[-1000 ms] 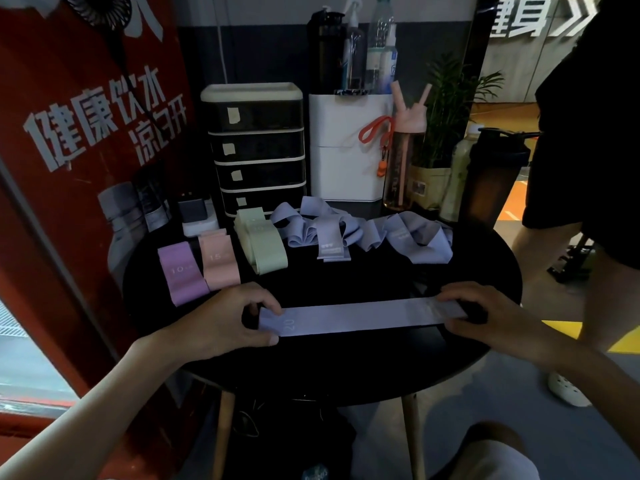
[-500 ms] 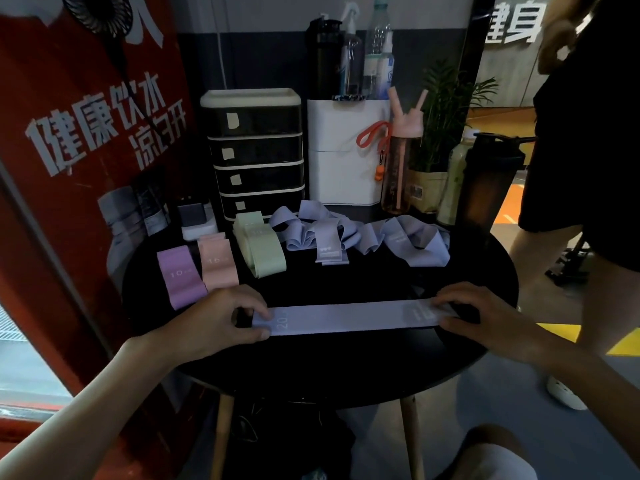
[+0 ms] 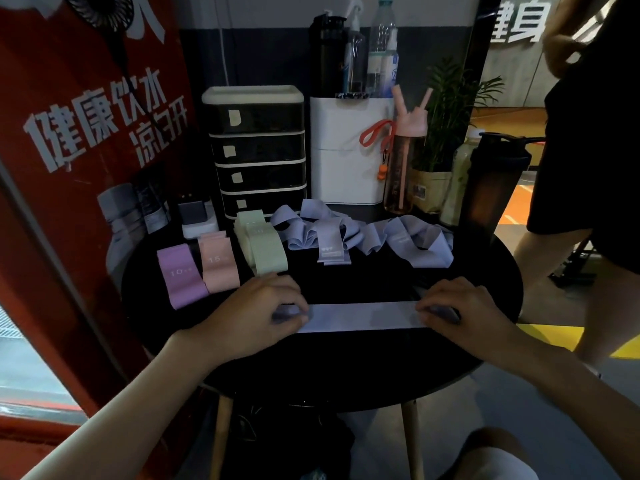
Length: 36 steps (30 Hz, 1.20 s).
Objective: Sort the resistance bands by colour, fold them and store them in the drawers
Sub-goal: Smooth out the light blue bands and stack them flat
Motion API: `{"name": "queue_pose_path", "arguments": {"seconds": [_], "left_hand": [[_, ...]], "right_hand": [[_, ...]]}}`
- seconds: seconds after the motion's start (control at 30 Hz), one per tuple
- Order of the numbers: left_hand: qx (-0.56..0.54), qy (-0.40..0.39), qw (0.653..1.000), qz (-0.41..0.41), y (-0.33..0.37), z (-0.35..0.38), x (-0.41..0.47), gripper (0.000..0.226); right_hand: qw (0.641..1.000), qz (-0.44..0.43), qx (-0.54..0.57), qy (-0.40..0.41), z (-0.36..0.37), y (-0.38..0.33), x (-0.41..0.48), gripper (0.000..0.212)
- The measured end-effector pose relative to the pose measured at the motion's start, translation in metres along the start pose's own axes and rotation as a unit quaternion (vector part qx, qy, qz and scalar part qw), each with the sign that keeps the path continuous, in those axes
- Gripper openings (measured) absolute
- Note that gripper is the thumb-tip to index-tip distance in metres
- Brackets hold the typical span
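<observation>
Left hand: fingers curled, thumb tucked beneath, pinching the left end of the band.
Right hand: fingers curled down over the right end. Lavender cloth shows under the fingertips. The edge is blurred, so this is probably a pinch rather than a flat press.

Band: lavender, lying flat and straight on the table. It spans the gap between the two hands, with both ends covered by fingers.

Beyond the grip:
- Pile of loose lavender bands, crumpled, directly past the span between the hands and apart from it.
- Green stack, folded, just beyond the left hand's knuckles.
- Pink band, folded, marked 15, further left of the green stack.
- Purple band, folded, marked 10, touching the pink band's outer edge.
- Drawers at the far table edge, behind the green stack. All four fronts closed.
</observation>
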State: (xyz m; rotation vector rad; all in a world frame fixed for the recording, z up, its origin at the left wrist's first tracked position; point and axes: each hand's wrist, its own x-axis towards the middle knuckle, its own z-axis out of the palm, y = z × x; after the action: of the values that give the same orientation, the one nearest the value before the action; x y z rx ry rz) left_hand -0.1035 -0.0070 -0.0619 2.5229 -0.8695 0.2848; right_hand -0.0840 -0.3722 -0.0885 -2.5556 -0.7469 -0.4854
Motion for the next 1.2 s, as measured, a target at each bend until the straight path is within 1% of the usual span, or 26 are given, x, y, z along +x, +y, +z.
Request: {"name": "queue_pose_path", "arguments": {"seconds": [0.1,0.17,0.23,0.27,0.3,0.37,0.4,0.43,0.53,0.63,0.73,0.83,1.0,1.1,1.2], "left_hand": [[-0.001,-0.032,0.999,0.001,0.001,0.005,0.002,0.008],[0.007,-0.046,0.999,-0.005,0.000,0.004,0.005,0.005],[0.017,-0.073,0.997,-0.017,0.002,0.000,0.012,0.009],[0.027,-0.088,0.995,-0.029,0.004,-0.004,0.018,0.012],[0.038,-0.097,0.994,-0.042,0.006,-0.007,0.026,0.014],[0.054,-0.080,0.993,-0.062,0.010,-0.012,0.046,0.014],[0.064,-0.064,0.994,-0.069,0.010,-0.013,0.057,0.012],[0.078,-0.049,0.993,-0.078,0.010,-0.012,0.068,0.011],[0.125,-0.032,0.987,-0.093,0.003,-0.007,0.098,0.017],[0.141,-0.061,0.982,-0.108,-0.004,-0.001,0.120,0.022],[0.146,-0.083,0.980,-0.106,-0.013,0.008,0.132,0.016],[0.142,-0.070,0.981,-0.111,-0.016,0.013,0.135,0.011],[0.108,-0.054,0.983,-0.136,-0.019,0.006,0.140,0.018],[0.064,-0.009,0.988,-0.137,-0.020,-0.002,0.140,0.025],[0.042,0.056,0.985,-0.156,-0.013,-0.016,0.141,0.019]], "right_hand": [[0.999,0.008,-0.035,-0.024,-0.001,-0.001,0.004,0.007],[0.996,0.011,-0.073,-0.054,-0.006,-0.003,0.010,0.004],[0.992,-0.009,-0.106,-0.061,-0.011,-0.012,0.022,0.008],[0.994,-0.012,-0.092,-0.054,-0.010,-0.018,0.032,0.010],[0.998,-0.001,-0.052,-0.046,-0.007,-0.026,0.044,0.010],[0.997,0.037,0.053,-0.038,0.006,-0.040,0.067,0.009],[0.995,0.048,0.077,-0.043,0.015,-0.044,0.075,0.009],[0.995,0.053,0.072,-0.052,0.024,-0.046,0.078,0.009],[0.996,0.062,-0.002,-0.064,0.046,-0.044,0.073,0.016],[0.997,0.046,-0.006,-0.061,0.048,-0.043,0.071,0.019],[0.997,0.041,-0.007,-0.061,0.049,-0.041,0.073,0.017],[0.997,0.040,-0.007,-0.063,0.049,-0.040,0.073,0.016],[0.997,0.048,0.002,-0.058,0.049,-0.041,0.074,0.018],[0.997,0.050,0.004,-0.059,0.049,-0.041,0.073,0.019],[0.996,0.055,-0.006,-0.072,0.047,-0.043,0.074,0.025]]}}
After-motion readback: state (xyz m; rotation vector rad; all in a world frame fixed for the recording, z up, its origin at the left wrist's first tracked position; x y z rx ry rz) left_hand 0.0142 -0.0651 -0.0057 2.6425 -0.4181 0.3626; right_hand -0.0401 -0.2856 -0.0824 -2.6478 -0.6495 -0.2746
